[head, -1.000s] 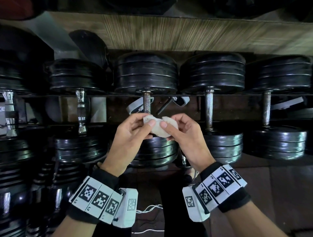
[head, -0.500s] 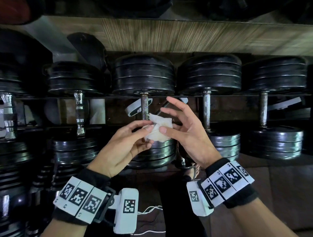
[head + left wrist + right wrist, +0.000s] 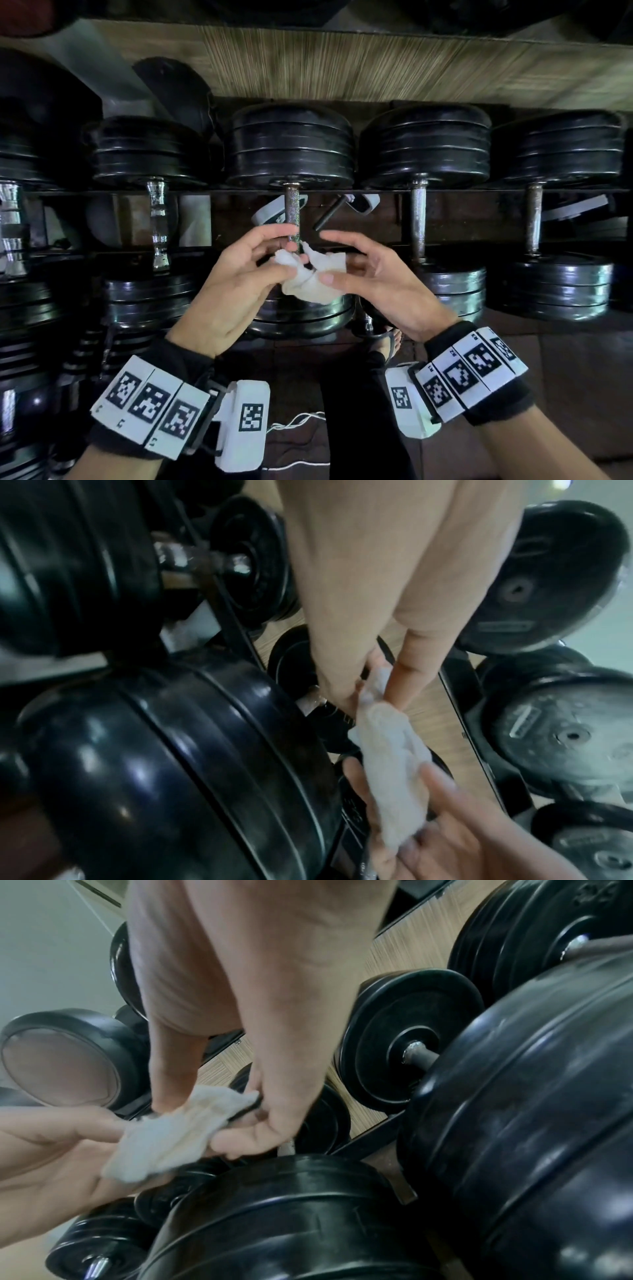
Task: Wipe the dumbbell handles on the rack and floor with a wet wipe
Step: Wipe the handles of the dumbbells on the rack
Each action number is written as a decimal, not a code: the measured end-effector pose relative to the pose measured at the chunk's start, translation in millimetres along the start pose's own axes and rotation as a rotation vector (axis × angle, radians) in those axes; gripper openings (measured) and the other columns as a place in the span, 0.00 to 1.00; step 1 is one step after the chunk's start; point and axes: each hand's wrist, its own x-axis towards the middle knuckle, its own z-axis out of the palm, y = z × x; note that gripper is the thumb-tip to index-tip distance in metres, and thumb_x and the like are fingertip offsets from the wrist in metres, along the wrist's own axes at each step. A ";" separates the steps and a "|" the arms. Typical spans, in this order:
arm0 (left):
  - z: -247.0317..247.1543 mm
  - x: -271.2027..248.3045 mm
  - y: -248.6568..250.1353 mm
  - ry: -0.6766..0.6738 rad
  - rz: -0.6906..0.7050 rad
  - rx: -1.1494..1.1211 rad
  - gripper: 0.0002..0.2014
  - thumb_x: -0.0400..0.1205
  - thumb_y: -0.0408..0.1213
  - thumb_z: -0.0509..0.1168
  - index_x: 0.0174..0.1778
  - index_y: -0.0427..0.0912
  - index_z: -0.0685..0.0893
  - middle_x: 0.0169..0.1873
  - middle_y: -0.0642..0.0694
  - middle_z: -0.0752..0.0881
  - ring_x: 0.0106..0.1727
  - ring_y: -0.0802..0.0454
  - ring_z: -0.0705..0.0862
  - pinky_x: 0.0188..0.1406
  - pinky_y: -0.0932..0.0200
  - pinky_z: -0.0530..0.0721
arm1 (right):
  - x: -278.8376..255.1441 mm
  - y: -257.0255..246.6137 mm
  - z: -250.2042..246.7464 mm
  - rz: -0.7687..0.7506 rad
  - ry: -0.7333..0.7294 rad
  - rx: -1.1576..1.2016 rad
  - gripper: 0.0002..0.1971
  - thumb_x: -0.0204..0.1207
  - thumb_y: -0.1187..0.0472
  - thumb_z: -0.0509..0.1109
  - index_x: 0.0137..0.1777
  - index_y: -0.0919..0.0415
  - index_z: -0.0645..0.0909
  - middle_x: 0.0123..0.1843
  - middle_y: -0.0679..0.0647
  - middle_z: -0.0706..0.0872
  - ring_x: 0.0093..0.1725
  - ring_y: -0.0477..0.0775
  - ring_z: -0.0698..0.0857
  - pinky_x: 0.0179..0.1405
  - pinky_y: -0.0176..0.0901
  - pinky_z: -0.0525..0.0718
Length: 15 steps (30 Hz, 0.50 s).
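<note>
White wipe, bunched, pinched between left hand and right hand, at 6 o'clock of centre handle, clear of it. No handle under wipe now; rack and floor dumbbells seemingly remain.

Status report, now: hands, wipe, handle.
Left hand pinches the wipe, right hand pinches its other side. Wipe bunched, held off the center handle. Nothing blocking the handle.
</note>
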 end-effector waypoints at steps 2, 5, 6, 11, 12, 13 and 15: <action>-0.3 -1.1 -0.4 0.023 0.039 0.134 0.22 0.77 0.19 0.69 0.64 0.43 0.84 0.59 0.42 0.86 0.62 0.45 0.88 0.63 0.52 0.86 | 0.9 -0.5 4.1 -0.035 0.080 -0.038 0.21 0.76 0.63 0.79 0.68 0.50 0.84 0.56 0.58 0.92 0.55 0.57 0.91 0.61 0.51 0.88; -4.8 0.7 -2.8 0.153 0.105 0.290 0.19 0.76 0.22 0.70 0.58 0.47 0.87 0.57 0.48 0.88 0.60 0.52 0.88 0.62 0.56 0.84 | 0.9 -1.8 9.0 -0.161 0.213 0.029 0.14 0.77 0.71 0.76 0.61 0.57 0.87 0.54 0.53 0.93 0.47 0.50 0.87 0.51 0.40 0.84; -6.4 1.7 -3.7 0.187 0.121 0.353 0.19 0.78 0.20 0.67 0.57 0.48 0.88 0.56 0.50 0.88 0.60 0.55 0.87 0.63 0.55 0.84 | 0.8 -2.1 9.5 -0.190 0.238 0.058 0.14 0.77 0.72 0.75 0.59 0.57 0.87 0.54 0.50 0.92 0.46 0.51 0.85 0.50 0.40 0.84; -2.0 -1.0 -7.9 0.102 0.226 0.568 0.12 0.89 0.38 0.60 0.57 0.56 0.88 0.60 0.54 0.86 0.65 0.61 0.82 0.62 0.61 0.81 | 0.1 -5.4 12.4 -0.197 0.234 0.318 0.16 0.78 0.73 0.71 0.63 0.60 0.84 0.51 0.50 0.87 0.48 0.51 0.85 0.41 0.40 0.87; 1.3 -3.3 -9.3 0.064 0.240 0.572 0.12 0.88 0.47 0.60 0.59 0.56 0.88 0.61 0.55 0.85 0.67 0.60 0.81 0.64 0.63 0.78 | -0.6 -6.8 13.3 -0.193 0.215 0.366 0.17 0.77 0.72 0.71 0.64 0.60 0.83 0.50 0.51 0.86 0.49 0.51 0.86 0.42 0.40 0.87; 3.0 -5.4 -11.7 0.031 0.249 0.574 0.15 0.86 0.53 0.59 0.60 0.55 0.88 0.61 0.55 0.85 0.68 0.60 0.80 0.66 0.65 0.76 | -1.0 -7.6 14.0 -0.191 0.198 0.404 0.18 0.76 0.71 0.71 0.65 0.61 0.82 0.50 0.52 0.86 0.49 0.51 0.86 0.44 0.41 0.88; 4.2 -8.7 -15.7 0.008 0.236 0.600 0.17 0.81 0.59 0.63 0.58 0.55 0.88 0.57 0.55 0.86 0.63 0.58 0.83 0.65 0.63 0.77 | -1.8 -8.9 14.1 -0.186 0.173 0.463 0.21 0.73 0.70 0.72 0.67 0.60 0.81 0.52 0.54 0.87 0.52 0.52 0.88 0.51 0.44 0.89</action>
